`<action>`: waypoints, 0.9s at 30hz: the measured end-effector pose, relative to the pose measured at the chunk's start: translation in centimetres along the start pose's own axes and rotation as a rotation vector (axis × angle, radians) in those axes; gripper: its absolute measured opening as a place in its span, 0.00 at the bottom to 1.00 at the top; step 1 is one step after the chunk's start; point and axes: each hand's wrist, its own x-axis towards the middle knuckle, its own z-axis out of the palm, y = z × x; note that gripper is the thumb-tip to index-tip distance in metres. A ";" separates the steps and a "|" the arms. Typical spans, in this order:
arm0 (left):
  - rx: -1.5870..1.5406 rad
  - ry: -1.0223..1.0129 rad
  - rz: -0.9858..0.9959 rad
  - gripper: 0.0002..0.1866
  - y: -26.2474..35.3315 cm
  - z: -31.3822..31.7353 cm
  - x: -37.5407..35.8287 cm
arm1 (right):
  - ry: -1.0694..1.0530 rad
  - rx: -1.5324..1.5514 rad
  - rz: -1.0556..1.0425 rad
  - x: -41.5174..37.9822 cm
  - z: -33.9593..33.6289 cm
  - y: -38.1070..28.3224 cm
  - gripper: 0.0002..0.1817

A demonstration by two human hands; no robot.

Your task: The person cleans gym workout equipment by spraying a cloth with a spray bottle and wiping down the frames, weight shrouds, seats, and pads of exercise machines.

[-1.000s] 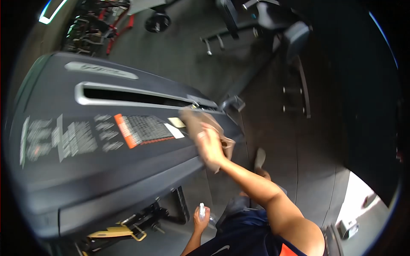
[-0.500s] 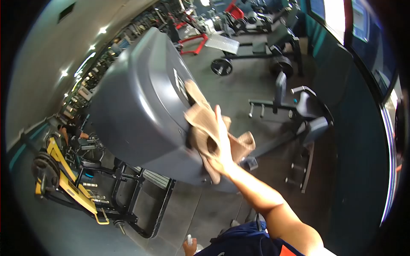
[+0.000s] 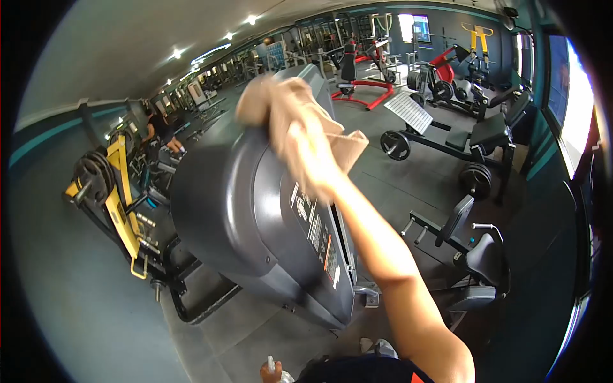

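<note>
My right hand (image 3: pixel 313 156) is stretched far forward, pressing a tan cloth (image 3: pixel 348 148) against the upper edge of a dark grey machine housing (image 3: pixel 214 191). Motion smears the hand and the cloth, whose folds hang past the fingers. On the housing's side, below my wrist, is a label (image 3: pixel 316 233) with white print and an orange strip. Low in the view, my left hand (image 3: pixel 269 373) is closed around a bottle with a white nozzle (image 3: pixel 271 363); most of the bottle is cut off by the frame's edge.
A yellow plate-loaded machine (image 3: pixel 121 204) stands left of the housing. To the right are a padded seat machine (image 3: pixel 482 258) and a bench with weight plates (image 3: pixel 476 179). Red-framed equipment (image 3: pixel 367 92) stands further back. A person (image 3: pixel 165 131) is at the far left.
My right hand has moved the cloth up and left, from the housing's side to its top edge. The view has tilted up, uncovering the label. My left hand still grips the bottle.
</note>
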 end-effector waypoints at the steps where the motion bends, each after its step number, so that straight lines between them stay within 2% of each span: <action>1: 0.005 0.005 -0.040 0.17 0.7 0.1 -0.5 | 0.085 0.006 0.036 2.3 0.9 1.2 0.26; 2: 0.011 0.016 -0.064 0.17 1.3 0.3 -0.6 | 0.103 0.018 0.019 2.2 0.8 -0.7 0.27; 3: 0.015 0.028 -0.086 0.17 1.9 0.7 -0.4 | -0.088 0.133 0.071 1.3 -2.0 -6.1 0.27; 4: 0.015 0.040 -0.113 0.17 2.4 1.1 -0.3 | -0.052 0.146 -0.115 -0.6 -2.5 -9.3 0.26; 5: 0.020 0.049 -0.134 0.17 2.7 1.4 -0.4 | -0.228 0.089 0.025 -2.7 -3.6 -12.3 0.25; 7: 0.026 0.063 -0.164 0.17 3.4 1.7 -0.2 | -0.323 0.184 -0.299 -6.8 -5.0 -15.2 0.26; 8: 0.026 0.070 -0.176 0.16 3.7 2.0 -0.2 | -0.378 0.256 -0.372 -7.6 -5.3 -15.3 0.29; 9: 0.026 0.075 -0.185 0.16 3.6 2.2 -0.2 | -0.440 0.303 -0.370 -7.0 -5.3 -14.1 0.32; 10: 0.026 0.085 -0.192 0.16 4.0 2.5 0.1 | -0.618 0.388 -0.207 -5.2 -5.3 -12.0 0.26; 11: 0.027 0.091 -0.194 0.16 4.1 2.7 0.3 | -0.619 0.364 -0.168 -3.4 -4.8 -9.2 0.27; 14: 0.023 0.101 -0.199 0.16 5.3 3.3 0.5 | -0.227 0.238 -0.069 2.5 -0.7 3.5 0.31; 15: 0.023 0.109 -0.207 0.16 5.9 3.4 0.8 | -0.139 0.227 -0.005 3.3 0.3 5.3 0.33; 17: 0.038 0.130 -0.216 0.15 7.3 4.4 2.1 | -0.123 0.190 0.030 2.8 0.7 1.0 0.30; 18: 0.042 0.144 -0.222 0.15 8.1 4.9 2.9 | -0.151 0.177 0.006 1.0 -0.2 -1.8 0.31; 19: 0.050 0.154 -0.229 0.15 9.2 5.5 3.9 | -0.205 0.052 -0.239 -0.5 -1.5 -4.6 0.37; 21: 0.072 0.172 -0.239 0.15 11.5 6.5 5.8 | -0.466 0.236 -0.558 -2.7 -4.9 -8.7 0.45; 22: 0.084 0.182 -0.250 0.15 12.7 7.2 6.5 | -0.590 0.311 -0.687 -3.2 -5.2 -8.7 0.43; 23: 0.094 0.191 -0.261 0.15 13.8 7.9 7.2 | -0.605 0.380 -0.784 -2.8 -4.7 -7.4 0.44; 26: 0.116 0.230 -0.296 0.15 16.9 9.2 9.8 | -0.519 0.338 -0.911 3.6 -2.3 0.8 0.42; 27: 0.122 0.240 -0.312 0.14 17.7 9.6 10.3 | -0.673 0.302 -0.779 6.5 -1.2 5.2 0.42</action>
